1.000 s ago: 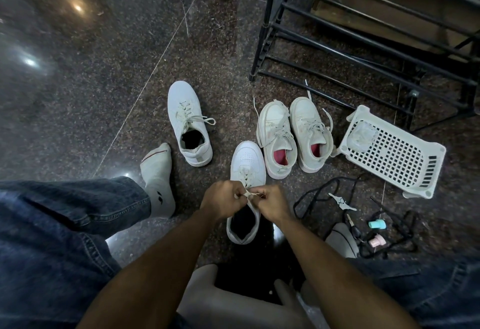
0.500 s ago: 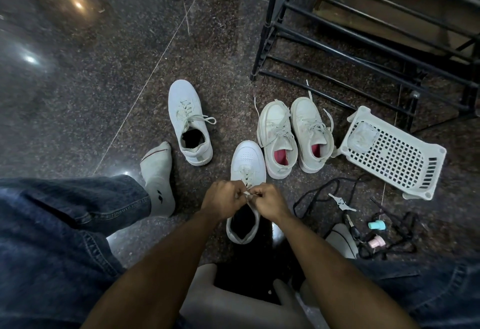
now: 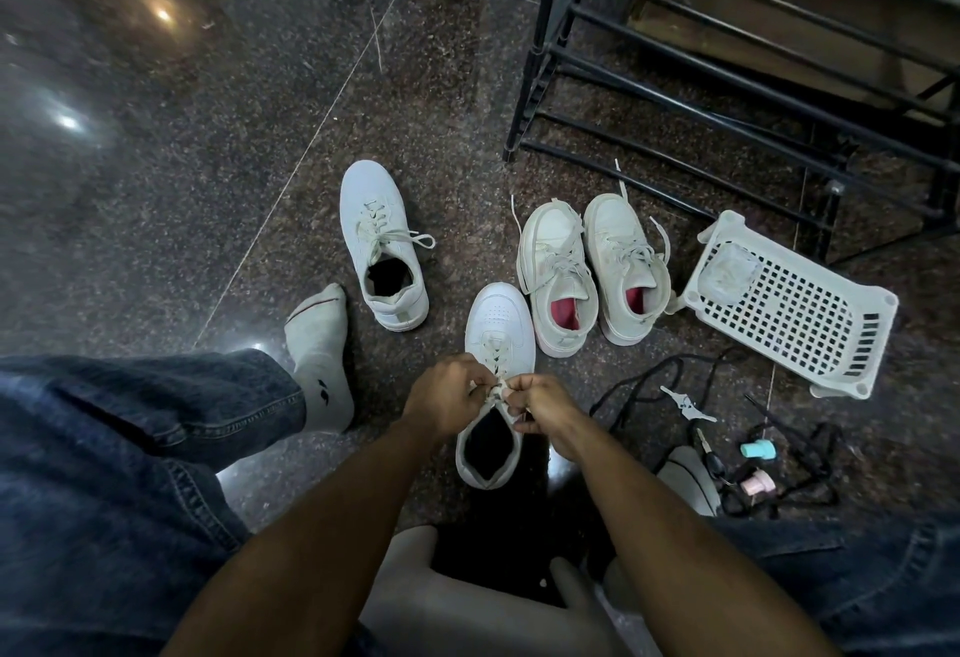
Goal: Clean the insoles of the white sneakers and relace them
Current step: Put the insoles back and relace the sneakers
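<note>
A: What is being done to the near sneaker (image 3: 497, 329)?

B: Its lace (image 3: 500, 387) is being pinched from both sides at the top eyelets. The fingers of the left hand (image 3: 448, 391) and the right hand (image 3: 540, 404) are being kept curled and clamped on the lace ends, close together over the tongue. Judging by that, a knot is being tied, with the shoe being left flat on the floor, toe pointing away, so both hands are freed for the lace.

A: And the other shoes?

B: One laced sneaker (image 3: 382, 246) is lying beyond and to the left of the near sneaker; a pair with pink insoles (image 3: 592, 269) is lying beyond and to the right of it. Further to the right of the near sneaker a white basket (image 3: 789, 308) is lying tilted.

A: What is being hidden?

B: The knot itself is being covered by the fingers, so its progress cannot be told. The near sneaker's insole is being lost in shadow.
</note>
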